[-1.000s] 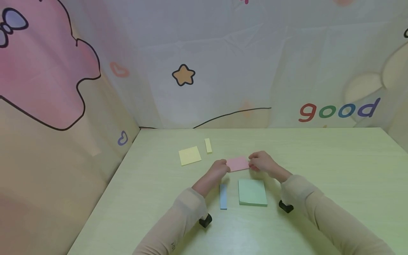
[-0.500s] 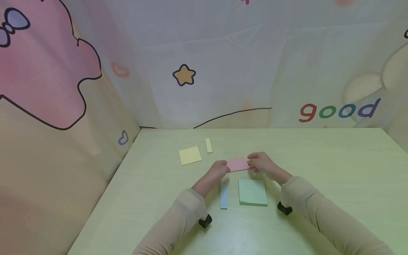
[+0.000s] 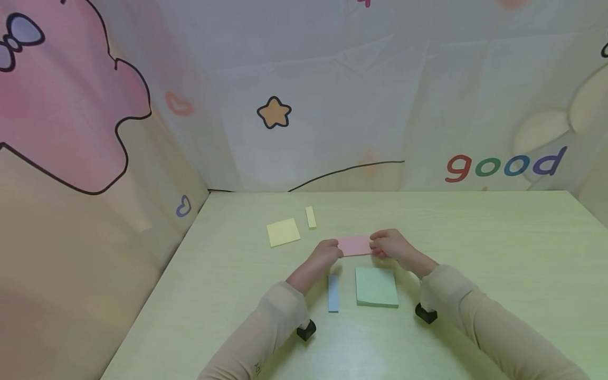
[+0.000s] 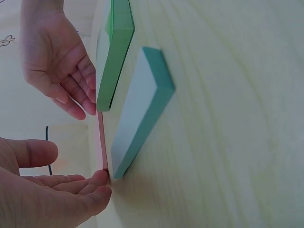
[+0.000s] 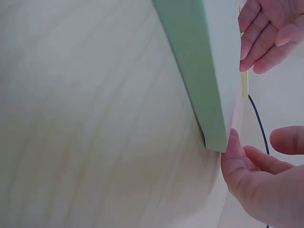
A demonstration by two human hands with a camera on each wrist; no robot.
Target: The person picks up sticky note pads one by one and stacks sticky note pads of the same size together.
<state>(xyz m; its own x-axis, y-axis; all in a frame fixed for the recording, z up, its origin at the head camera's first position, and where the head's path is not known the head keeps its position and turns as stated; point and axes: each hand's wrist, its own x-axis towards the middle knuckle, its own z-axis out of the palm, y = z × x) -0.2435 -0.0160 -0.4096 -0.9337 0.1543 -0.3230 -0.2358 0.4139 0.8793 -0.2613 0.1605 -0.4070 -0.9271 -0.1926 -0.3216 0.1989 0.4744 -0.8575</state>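
Observation:
A thin pink sticky note pad (image 3: pixel 354 246) lies on the table between my two hands. My left hand (image 3: pixel 325 252) touches its left end; in the left wrist view the left fingertips (image 4: pixel 100 183) meet the pad's edge while the thumb stands apart. At the right end is my right hand (image 3: pixel 390 244), its fingers against the pad and its thumb (image 5: pixel 287 139) raised away from it. Closer to me lie a thick square green sticky note pad (image 3: pixel 376 286) and, left of it, a narrow blue sticky note pad (image 3: pixel 333 293).
Beyond my left hand lie a square yellow sticky note pad (image 3: pixel 283 233) and a narrow yellow one (image 3: pixel 311 217). The pale wooden table (image 3: pixel 499 253) ends at a printed cloth backdrop (image 3: pixel 342 105). Black wrist cameras hang beneath both sleeves.
The pink pad has turned slightly, its right end coming a little toward me. My right hand has shifted slightly the same way. The left hand stays at its end.

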